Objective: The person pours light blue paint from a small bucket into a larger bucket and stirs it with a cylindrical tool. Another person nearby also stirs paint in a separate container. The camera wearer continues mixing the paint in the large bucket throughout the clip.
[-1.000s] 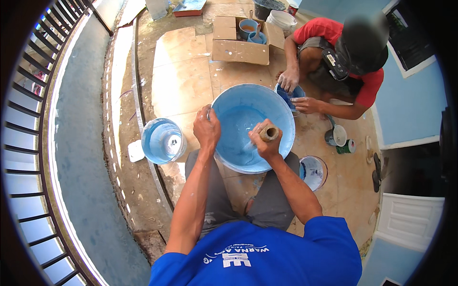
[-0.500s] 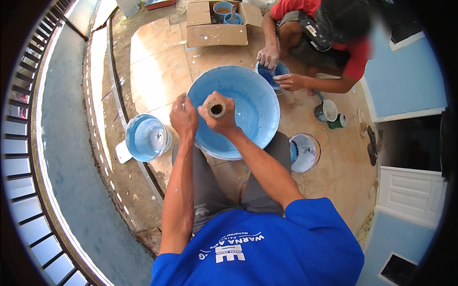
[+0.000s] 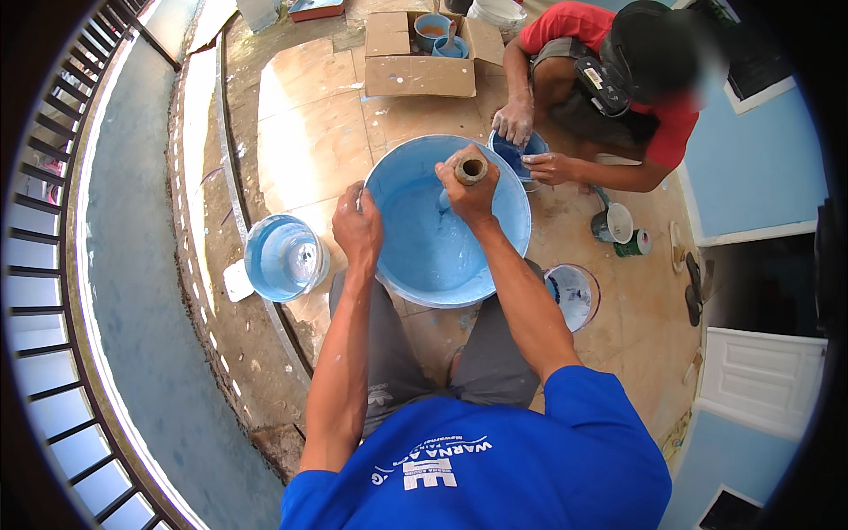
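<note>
A large round blue tub (image 3: 389,181) stands in front of my knees, with light blue paint (image 3: 433,256) inside. My left hand (image 3: 358,228) is closed on the tub's left rim. Over the tub, my right hand (image 3: 468,190) wraps round an upright hollow stick (image 3: 471,168), perhaps bamboo. Its open top end shows above my fist, and its paint-coated lower part reaches down into the tub. A smaller blue bucket (image 3: 261,256) sits to the left of my left hand.
Across from me at the right, a person in red (image 3: 565,26) crouches with both hands at a small blue bucket (image 3: 512,155). Behind the tub is a cardboard box (image 3: 420,79) holding paint pots. A white bucket (image 3: 574,300), a dipper (image 3: 614,223) and a green can (image 3: 634,245) stand right.
My right hand has swung the stick from the tub's left part to its upper right. My left hand stays on the rim. The whole view has shifted slightly.
</note>
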Demonstrator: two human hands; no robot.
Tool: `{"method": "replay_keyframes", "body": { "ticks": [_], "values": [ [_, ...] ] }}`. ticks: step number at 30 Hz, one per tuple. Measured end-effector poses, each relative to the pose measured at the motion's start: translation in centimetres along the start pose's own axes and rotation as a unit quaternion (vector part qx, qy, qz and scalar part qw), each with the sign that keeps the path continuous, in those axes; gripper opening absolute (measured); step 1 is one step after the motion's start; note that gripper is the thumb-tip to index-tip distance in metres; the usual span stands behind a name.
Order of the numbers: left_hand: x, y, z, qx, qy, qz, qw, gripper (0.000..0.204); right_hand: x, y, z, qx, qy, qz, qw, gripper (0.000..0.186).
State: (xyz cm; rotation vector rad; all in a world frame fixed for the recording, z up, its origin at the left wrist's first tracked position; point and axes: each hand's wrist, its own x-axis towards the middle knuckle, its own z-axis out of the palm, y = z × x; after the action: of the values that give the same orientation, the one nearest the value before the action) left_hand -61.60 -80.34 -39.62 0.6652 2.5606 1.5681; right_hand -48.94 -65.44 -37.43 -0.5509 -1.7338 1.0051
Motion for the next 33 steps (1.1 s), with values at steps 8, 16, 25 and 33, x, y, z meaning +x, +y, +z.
{"method": "replay_keyframes", "body": {
  "ticks": [8, 16, 25, 33],
  "values": [
    [-0.2, 0.5, -0.4, 0.002, -0.002, 0.006, 1.000, 0.026, -6.5, -5.8, 2.2, 0.126, -0.150, 0.075, 0.978, 0.020],
    [-0.2, 0.1, -0.3, 0.000, 0.007, 0.010, 1.000, 0.027, -2.1, -2.4, -3.4, 0.197, -0.055, 0.140, 0.969, 0.020],
    [-0.1, 0.4, -0.3, 0.016, -0.013, -0.002, 1.000, 0.032, -3.2, -3.2, 4.8, 0.124, -0.054, 0.074, 0.988, 0.020],
    [-0.2, 0.3, -0.2, 0.011, -0.010, -0.002, 1.000, 0.031, -4.6, -4.0, -3.6, 0.154, -0.086, 0.130, 0.976, 0.020]
  ]
}}
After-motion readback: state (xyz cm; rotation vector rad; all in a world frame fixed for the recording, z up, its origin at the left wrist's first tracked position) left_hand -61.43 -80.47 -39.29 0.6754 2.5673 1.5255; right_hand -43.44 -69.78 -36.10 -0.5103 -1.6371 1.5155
